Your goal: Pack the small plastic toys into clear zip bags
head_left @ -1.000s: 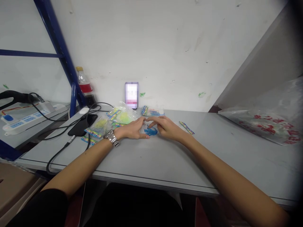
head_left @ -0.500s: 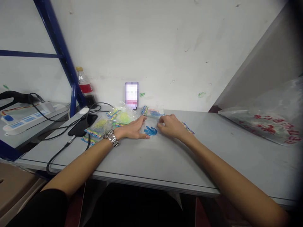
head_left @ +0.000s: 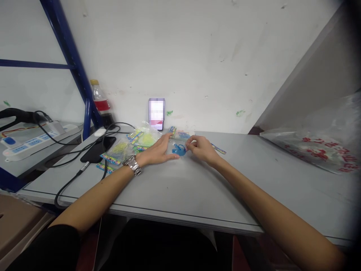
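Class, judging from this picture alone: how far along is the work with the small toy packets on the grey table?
Done: filled packets lie piled by the left hand. In hand: the right hand pinches a blue hand-shaped toy, which sits in or on a clear bag that the left hand steadies; I cannot tell which. Left: a colourful header strip lies loose on the table.

Glossy clear plastic packets (head_left: 142,141) lie on a smooth matt grey table (head_left: 197,188).

left hand (head_left: 156,152) flat beside blue toy (head_left: 178,150) | right hand (head_left: 199,148) pinching toy's edge | grey table (head_left: 197,188) | packets (head_left: 124,148) left
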Demonstrator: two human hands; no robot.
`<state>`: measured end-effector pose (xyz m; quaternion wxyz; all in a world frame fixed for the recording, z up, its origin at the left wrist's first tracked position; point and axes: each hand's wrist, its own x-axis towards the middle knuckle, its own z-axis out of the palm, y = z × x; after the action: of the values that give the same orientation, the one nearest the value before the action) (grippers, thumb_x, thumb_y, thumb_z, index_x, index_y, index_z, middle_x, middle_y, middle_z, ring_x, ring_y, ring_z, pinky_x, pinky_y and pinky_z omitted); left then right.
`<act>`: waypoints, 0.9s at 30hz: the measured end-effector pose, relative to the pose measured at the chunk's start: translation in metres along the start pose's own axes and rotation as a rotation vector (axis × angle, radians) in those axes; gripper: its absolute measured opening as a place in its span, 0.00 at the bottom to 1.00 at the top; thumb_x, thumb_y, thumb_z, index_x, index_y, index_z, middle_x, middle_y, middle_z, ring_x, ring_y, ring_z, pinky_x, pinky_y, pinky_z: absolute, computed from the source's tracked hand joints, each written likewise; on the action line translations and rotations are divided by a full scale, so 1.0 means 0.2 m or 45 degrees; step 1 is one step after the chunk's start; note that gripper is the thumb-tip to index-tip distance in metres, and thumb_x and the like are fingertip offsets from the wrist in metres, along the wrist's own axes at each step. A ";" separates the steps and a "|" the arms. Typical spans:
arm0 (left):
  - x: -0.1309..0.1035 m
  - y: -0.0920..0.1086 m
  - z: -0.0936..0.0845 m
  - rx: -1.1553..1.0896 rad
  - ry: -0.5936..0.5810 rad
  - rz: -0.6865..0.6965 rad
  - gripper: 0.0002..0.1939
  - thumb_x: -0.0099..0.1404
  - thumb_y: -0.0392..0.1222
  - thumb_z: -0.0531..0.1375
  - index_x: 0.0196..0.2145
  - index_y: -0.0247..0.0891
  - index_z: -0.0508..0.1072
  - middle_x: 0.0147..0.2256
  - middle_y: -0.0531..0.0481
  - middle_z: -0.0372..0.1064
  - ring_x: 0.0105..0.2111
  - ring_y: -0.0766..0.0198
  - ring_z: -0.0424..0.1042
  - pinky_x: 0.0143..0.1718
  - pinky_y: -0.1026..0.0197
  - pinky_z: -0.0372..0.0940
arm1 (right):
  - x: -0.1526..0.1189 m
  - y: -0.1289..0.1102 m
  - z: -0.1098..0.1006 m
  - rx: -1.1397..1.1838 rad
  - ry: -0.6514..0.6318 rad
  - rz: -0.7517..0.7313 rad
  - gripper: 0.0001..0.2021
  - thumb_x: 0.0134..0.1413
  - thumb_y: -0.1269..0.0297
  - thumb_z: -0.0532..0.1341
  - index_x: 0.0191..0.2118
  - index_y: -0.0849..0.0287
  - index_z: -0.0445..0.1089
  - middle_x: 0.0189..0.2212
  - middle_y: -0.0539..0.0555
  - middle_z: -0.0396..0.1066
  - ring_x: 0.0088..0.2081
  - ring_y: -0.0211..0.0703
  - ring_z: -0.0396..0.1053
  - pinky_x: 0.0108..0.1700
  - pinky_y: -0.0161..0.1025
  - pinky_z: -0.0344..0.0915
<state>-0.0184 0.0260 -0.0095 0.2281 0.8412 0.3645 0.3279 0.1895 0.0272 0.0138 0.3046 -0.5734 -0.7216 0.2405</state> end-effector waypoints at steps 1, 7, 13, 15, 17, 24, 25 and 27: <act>0.00 0.00 0.00 0.000 0.046 -0.020 0.41 0.58 0.56 0.63 0.61 0.37 0.51 0.60 0.32 0.53 0.59 0.42 0.58 0.58 0.43 0.55 | 0.00 0.00 0.00 0.103 0.021 0.029 0.03 0.50 0.72 0.56 0.28 0.58 0.64 0.23 0.50 0.72 0.24 0.36 0.63 0.29 0.35 0.55; 0.04 -0.02 0.02 -0.158 0.342 -0.203 0.27 0.66 0.50 0.57 0.57 0.35 0.53 0.51 0.35 0.65 0.43 0.55 0.72 0.50 0.49 0.62 | 0.00 -0.01 -0.01 0.717 0.105 0.146 0.06 0.46 0.75 0.59 0.25 0.59 0.62 0.20 0.49 0.67 0.19 0.31 0.57 0.23 0.34 0.51; 0.07 0.01 0.03 -0.577 0.248 -0.343 0.08 0.65 0.42 0.59 0.37 0.37 0.63 0.27 0.50 0.71 0.28 0.63 0.74 0.33 0.60 0.67 | -0.02 -0.03 -0.02 0.992 0.058 0.194 0.08 0.43 0.75 0.64 0.25 0.60 0.63 0.19 0.48 0.65 0.19 0.30 0.57 0.23 0.33 0.52; 0.07 0.03 0.02 -0.628 0.299 -0.348 0.06 0.64 0.38 0.59 0.33 0.36 0.63 0.24 0.53 0.69 0.24 0.66 0.72 0.29 0.63 0.66 | -0.02 -0.03 -0.02 1.024 0.019 0.191 0.08 0.42 0.74 0.66 0.25 0.60 0.64 0.20 0.49 0.66 0.20 0.31 0.59 0.22 0.33 0.52; 0.07 0.04 0.01 -0.654 0.361 -0.348 0.07 0.63 0.35 0.59 0.30 0.36 0.63 0.23 0.53 0.68 0.22 0.68 0.71 0.26 0.65 0.65 | -0.02 -0.03 -0.02 1.026 0.000 0.181 0.09 0.41 0.72 0.67 0.25 0.60 0.65 0.21 0.50 0.68 0.20 0.31 0.60 0.22 0.32 0.53; 0.07 0.06 -0.01 -0.767 0.456 -0.343 0.05 0.59 0.30 0.59 0.28 0.34 0.66 0.22 0.54 0.67 0.21 0.71 0.68 0.25 0.68 0.62 | -0.01 -0.02 -0.02 0.962 0.011 0.184 0.10 0.39 0.72 0.69 0.25 0.61 0.66 0.23 0.54 0.72 0.24 0.37 0.69 0.25 0.33 0.60; 0.07 0.06 -0.01 -0.796 0.463 -0.341 0.04 0.58 0.29 0.59 0.28 0.34 0.66 0.21 0.54 0.67 0.21 0.71 0.68 0.25 0.68 0.62 | -0.01 -0.02 -0.02 0.963 0.007 0.181 0.10 0.39 0.72 0.69 0.25 0.61 0.66 0.23 0.55 0.73 0.24 0.37 0.70 0.25 0.33 0.61; 0.07 0.06 -0.01 -0.859 0.468 -0.337 0.04 0.56 0.29 0.59 0.28 0.34 0.67 0.20 0.54 0.67 0.21 0.71 0.68 0.25 0.68 0.61 | -0.01 -0.02 -0.02 0.978 -0.005 0.160 0.10 0.38 0.72 0.68 0.29 0.61 0.68 0.23 0.54 0.73 0.23 0.37 0.70 0.25 0.33 0.60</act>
<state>-0.0065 0.0295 0.0050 0.4627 0.5922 0.3764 0.5418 0.1897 0.0239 0.0193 0.4803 -0.4603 -0.5430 0.5124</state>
